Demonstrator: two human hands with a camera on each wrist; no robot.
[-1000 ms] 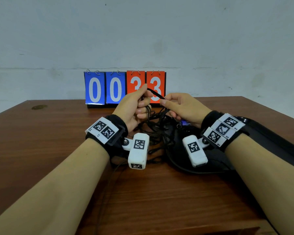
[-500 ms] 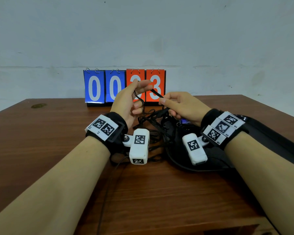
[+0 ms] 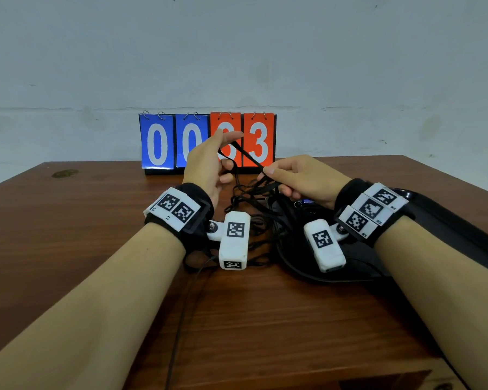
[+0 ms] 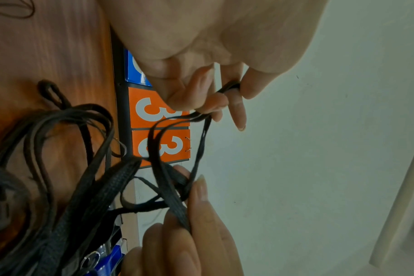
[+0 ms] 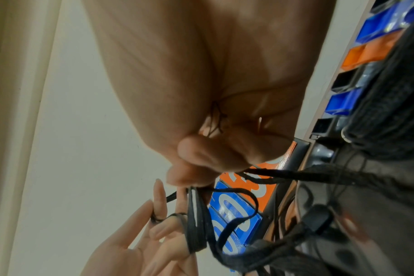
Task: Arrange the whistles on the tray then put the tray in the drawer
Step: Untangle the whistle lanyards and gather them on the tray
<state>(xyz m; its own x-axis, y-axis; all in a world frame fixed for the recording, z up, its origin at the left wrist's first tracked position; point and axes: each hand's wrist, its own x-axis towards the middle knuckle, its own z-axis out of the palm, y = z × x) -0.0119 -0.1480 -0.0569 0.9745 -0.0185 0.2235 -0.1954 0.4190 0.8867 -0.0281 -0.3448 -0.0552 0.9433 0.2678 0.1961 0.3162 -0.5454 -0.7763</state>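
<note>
A: Head view shows the left hand (image 3: 209,161) lifted up, with a black cord (image 3: 245,156) looped over its fingers. The right hand (image 3: 302,175) pinches the same cord lower down.

B: Where are the whistles?

A: Blue and orange whistles (image 5: 371,43) lie in a row on the black tray (image 3: 448,229), by the right wrist. Their strings (image 3: 254,209) are all in one knot.

B: What could go wrong?

A: I think a hard pull could tighten the knot, or drag whistles off the tray.
</note>
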